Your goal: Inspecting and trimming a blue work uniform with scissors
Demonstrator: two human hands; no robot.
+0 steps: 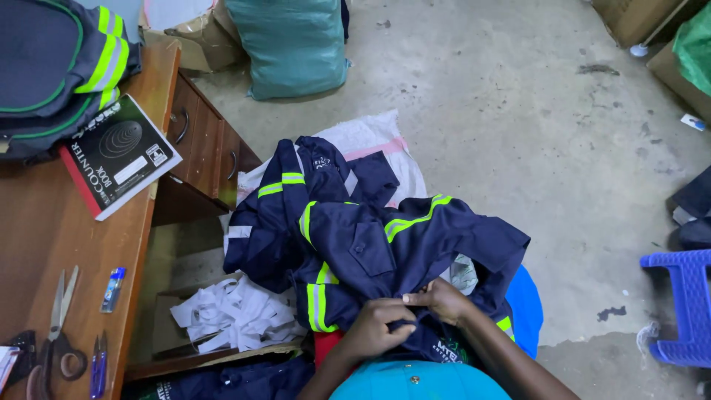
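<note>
Your left hand [374, 330] and right hand [443, 300] both pinch the navy jacket [370, 244], fingers clenched on its cloth just right of the desk [44, 222]. On the desk lie scissors [55, 333] and a book [118, 155].

Navy jacket [370, 244] with yellow-green and grey stripes. Teal sack [292, 44], blue stool [685, 304]. Black book [118, 152], red-edged, on brown desk [44, 222].
</note>
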